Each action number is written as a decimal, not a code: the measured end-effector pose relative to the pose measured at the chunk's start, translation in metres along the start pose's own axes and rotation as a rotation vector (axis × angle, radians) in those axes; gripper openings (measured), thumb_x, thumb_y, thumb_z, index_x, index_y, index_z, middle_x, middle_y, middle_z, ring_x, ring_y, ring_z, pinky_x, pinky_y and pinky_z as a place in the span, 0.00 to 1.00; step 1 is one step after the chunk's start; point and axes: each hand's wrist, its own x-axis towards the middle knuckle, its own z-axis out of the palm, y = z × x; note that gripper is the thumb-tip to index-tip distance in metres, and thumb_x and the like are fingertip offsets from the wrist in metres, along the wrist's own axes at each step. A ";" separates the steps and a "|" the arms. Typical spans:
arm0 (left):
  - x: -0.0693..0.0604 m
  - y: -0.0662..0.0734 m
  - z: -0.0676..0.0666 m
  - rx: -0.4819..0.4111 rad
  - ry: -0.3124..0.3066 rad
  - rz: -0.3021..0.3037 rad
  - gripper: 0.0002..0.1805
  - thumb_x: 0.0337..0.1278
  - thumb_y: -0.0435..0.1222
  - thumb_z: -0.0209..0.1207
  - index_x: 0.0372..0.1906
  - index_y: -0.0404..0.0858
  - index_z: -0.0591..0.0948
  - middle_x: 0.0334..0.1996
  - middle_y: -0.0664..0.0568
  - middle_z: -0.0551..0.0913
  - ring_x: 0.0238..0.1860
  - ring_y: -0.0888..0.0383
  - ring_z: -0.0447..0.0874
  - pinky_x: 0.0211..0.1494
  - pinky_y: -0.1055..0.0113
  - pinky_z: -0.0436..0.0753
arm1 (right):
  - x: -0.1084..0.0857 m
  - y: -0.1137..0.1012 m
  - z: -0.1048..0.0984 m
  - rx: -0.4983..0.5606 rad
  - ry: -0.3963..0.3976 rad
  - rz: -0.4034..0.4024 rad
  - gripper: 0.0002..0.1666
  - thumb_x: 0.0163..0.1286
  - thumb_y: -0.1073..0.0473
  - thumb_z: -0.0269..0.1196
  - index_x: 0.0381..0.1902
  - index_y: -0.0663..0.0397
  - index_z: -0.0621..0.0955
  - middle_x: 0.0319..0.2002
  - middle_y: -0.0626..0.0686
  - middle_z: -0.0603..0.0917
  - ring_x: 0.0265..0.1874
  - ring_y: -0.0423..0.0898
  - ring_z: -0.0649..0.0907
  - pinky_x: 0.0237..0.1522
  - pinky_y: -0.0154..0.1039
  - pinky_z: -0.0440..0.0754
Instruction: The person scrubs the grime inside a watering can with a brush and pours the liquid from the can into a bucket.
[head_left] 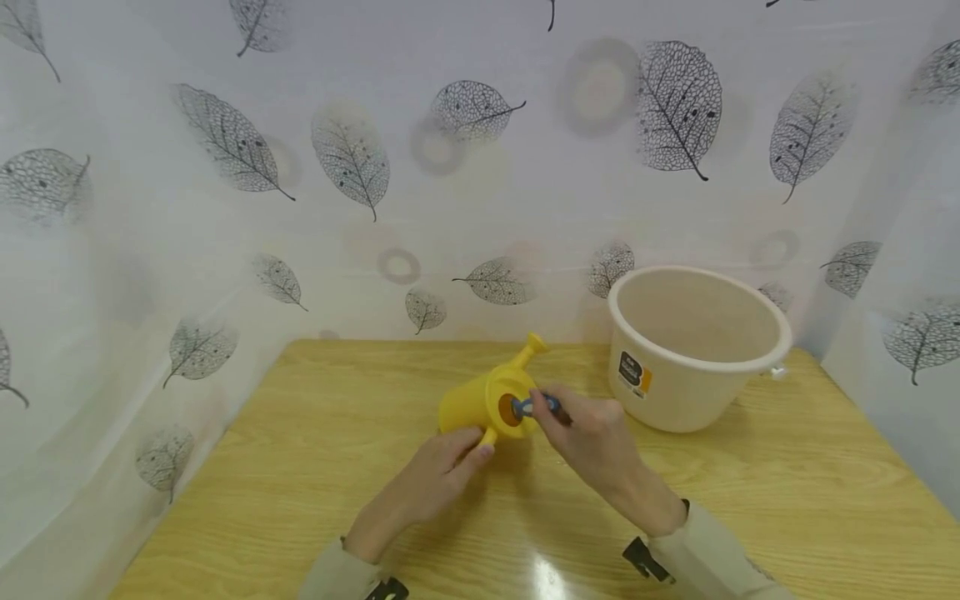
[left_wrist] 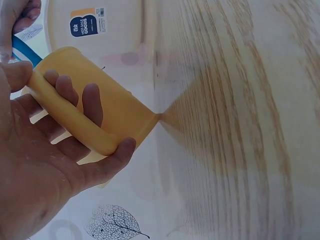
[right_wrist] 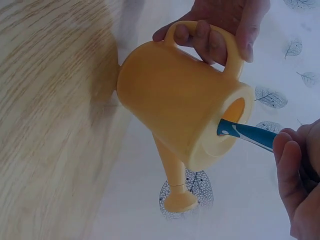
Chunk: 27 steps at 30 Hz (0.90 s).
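Nearest you, your two pale sleeves (head_left: 712,550) come in at seven and five o'clock on the wood-grain surface (head_left: 337,425). Taking the yellow watering can (head_left: 465,404) as the clock's centre, your left hand (head_left: 438,475) lies at seven, its fingers curled through and around the can's handle (left_wrist: 70,115). Your right hand (head_left: 600,437) sits between three and four, its fingers closed in a pinch on a blue-handled tool (right_wrist: 252,135) whose far end goes into the can's mouth. The can is tilted, its mouth turned toward three o'clock, its spout (right_wrist: 170,162) pointing between one and two, and a lower edge of its base appears to touch the surface. As for progress, the can looks steadied and the tool is already in the opening, so the work inside seems under way; withdrawing the tool and setting the can upright are not yet done. The tool's head is hidden, so you cannot tell from here how much of the inside has been worked. Farther off, between two and three, a cream bucket (head_left: 678,400) with a label (head_left: 635,375) stands upright, well apart from the can. Beyond, toward twelve, hangs a leaf-patterned backdrop (head_left: 510,192).
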 end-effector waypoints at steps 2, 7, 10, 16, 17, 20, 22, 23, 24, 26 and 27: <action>0.000 0.000 0.000 -0.003 -0.003 -0.003 0.18 0.81 0.52 0.44 0.32 0.50 0.73 0.24 0.64 0.68 0.27 0.69 0.66 0.34 0.72 0.73 | 0.000 0.001 0.001 -0.015 -0.002 0.014 0.06 0.72 0.64 0.63 0.35 0.62 0.84 0.16 0.47 0.83 0.08 0.33 0.72 0.13 0.19 0.66; 0.001 0.000 0.000 -0.001 -0.005 -0.009 0.18 0.81 0.53 0.43 0.32 0.51 0.72 0.25 0.64 0.69 0.28 0.68 0.66 0.34 0.72 0.73 | 0.000 0.004 0.003 -0.023 0.005 0.012 0.04 0.68 0.65 0.66 0.34 0.62 0.84 0.15 0.46 0.81 0.08 0.30 0.69 0.13 0.18 0.62; 0.001 0.000 0.000 -0.003 -0.006 -0.011 0.18 0.81 0.52 0.43 0.32 0.51 0.72 0.25 0.64 0.69 0.27 0.68 0.66 0.34 0.72 0.73 | 0.001 0.004 0.003 -0.015 0.021 0.001 0.05 0.68 0.65 0.66 0.33 0.62 0.84 0.15 0.46 0.81 0.09 0.30 0.69 0.13 0.19 0.63; 0.000 0.000 0.000 -0.004 -0.010 -0.009 0.18 0.82 0.51 0.44 0.33 0.49 0.73 0.25 0.64 0.69 0.27 0.69 0.65 0.34 0.72 0.73 | 0.004 0.001 0.001 0.000 0.037 0.010 0.02 0.63 0.70 0.67 0.34 0.63 0.85 0.17 0.47 0.83 0.09 0.31 0.71 0.13 0.18 0.65; 0.000 0.000 0.000 -0.002 -0.010 -0.008 0.18 0.82 0.51 0.44 0.33 0.49 0.73 0.25 0.64 0.69 0.27 0.69 0.65 0.34 0.72 0.73 | 0.004 0.001 0.001 0.002 0.046 0.005 0.04 0.60 0.71 0.68 0.34 0.63 0.85 0.17 0.47 0.83 0.09 0.31 0.71 0.13 0.18 0.65; 0.000 0.001 0.000 -0.009 -0.008 -0.006 0.18 0.82 0.51 0.44 0.33 0.48 0.73 0.25 0.64 0.69 0.28 0.69 0.66 0.35 0.72 0.73 | 0.004 0.001 0.001 -0.014 0.064 -0.004 0.09 0.54 0.74 0.70 0.33 0.61 0.85 0.16 0.47 0.83 0.09 0.30 0.70 0.13 0.18 0.64; 0.000 0.002 -0.001 -0.016 -0.009 -0.006 0.19 0.82 0.51 0.44 0.34 0.47 0.74 0.25 0.64 0.68 0.28 0.69 0.66 0.35 0.72 0.72 | 0.004 0.000 0.001 -0.015 0.052 0.017 0.09 0.55 0.74 0.70 0.33 0.60 0.84 0.16 0.46 0.82 0.10 0.30 0.70 0.13 0.18 0.63; 0.000 0.003 -0.001 -0.020 -0.009 -0.006 0.19 0.82 0.51 0.44 0.34 0.46 0.74 0.25 0.64 0.68 0.28 0.69 0.66 0.35 0.72 0.72 | 0.003 0.000 0.001 -0.011 0.042 0.029 0.09 0.55 0.73 0.70 0.33 0.59 0.84 0.16 0.46 0.82 0.10 0.30 0.70 0.13 0.18 0.63; 0.000 0.003 -0.001 -0.024 -0.010 -0.007 0.19 0.82 0.51 0.44 0.34 0.46 0.74 0.25 0.64 0.68 0.28 0.69 0.66 0.35 0.73 0.72 | 0.002 0.000 0.001 -0.007 0.030 0.039 0.08 0.57 0.72 0.70 0.33 0.59 0.84 0.16 0.45 0.82 0.10 0.30 0.70 0.14 0.18 0.64; 0.000 0.003 -0.002 -0.025 -0.013 -0.007 0.19 0.82 0.51 0.44 0.34 0.45 0.74 0.25 0.64 0.68 0.28 0.69 0.66 0.35 0.73 0.72 | 0.001 0.001 0.000 0.013 0.001 0.052 0.06 0.60 0.70 0.71 0.34 0.58 0.84 0.16 0.45 0.81 0.11 0.31 0.70 0.15 0.19 0.64; 0.000 0.004 -0.002 -0.026 -0.014 -0.009 0.19 0.82 0.50 0.44 0.34 0.45 0.74 0.25 0.64 0.68 0.27 0.69 0.66 0.34 0.73 0.72 | 0.000 0.002 -0.001 0.029 -0.014 0.056 0.06 0.62 0.68 0.71 0.35 0.57 0.84 0.16 0.45 0.81 0.11 0.31 0.70 0.15 0.19 0.65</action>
